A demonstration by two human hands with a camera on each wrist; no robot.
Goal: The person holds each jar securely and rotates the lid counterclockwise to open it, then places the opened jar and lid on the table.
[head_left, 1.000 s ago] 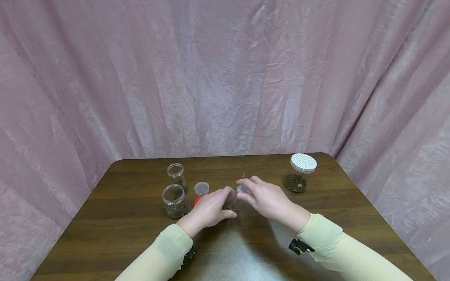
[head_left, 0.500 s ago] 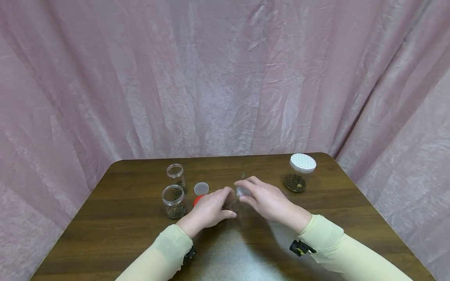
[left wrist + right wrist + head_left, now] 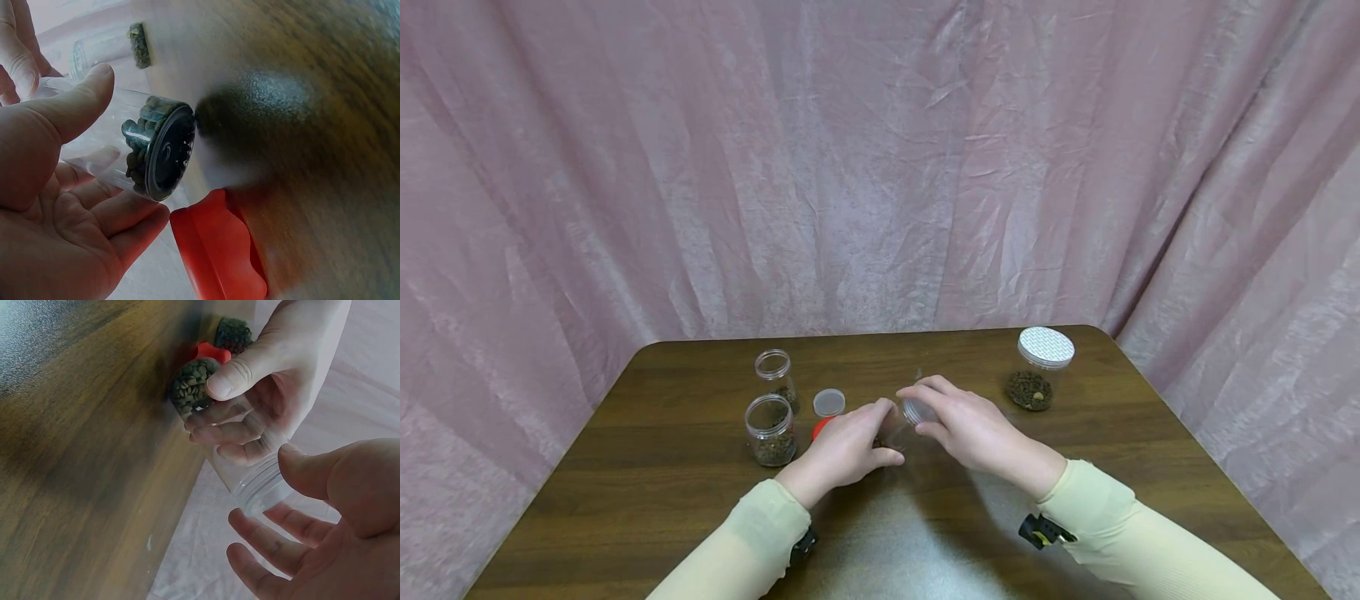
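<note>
My left hand (image 3: 848, 442) grips a clear jar (image 3: 106, 131) round its side, thumb on one face and fingers on the other. Brownish-green beans or pellets (image 3: 190, 384) lie at the jar's bottom end. The jar leans a little, its mouth end toward my right hand (image 3: 966, 425). My right thumb touches the ridged clear lid (image 3: 262, 487) at the jar's mouth, and the fingers curl round its far side. Beside the left hand a red plastic piece with a wavy edge (image 3: 219, 247) sits on the table, partly hidden in the head view.
Two lidless clear jars (image 3: 771, 446) with dark contents stand left of my hands. A small round translucent lid (image 3: 829, 403) is near them. At the back right stands a larger jar (image 3: 1030, 390) with a white patterned lid (image 3: 1047, 347). Pink curtains (image 3: 865, 167) hang behind the wooden table (image 3: 647, 458).
My right fingertips have shifted slightly left over the lid, and the right thumb has drawn back a little. The left hand keeps its grip on the jar almost unmoved.
</note>
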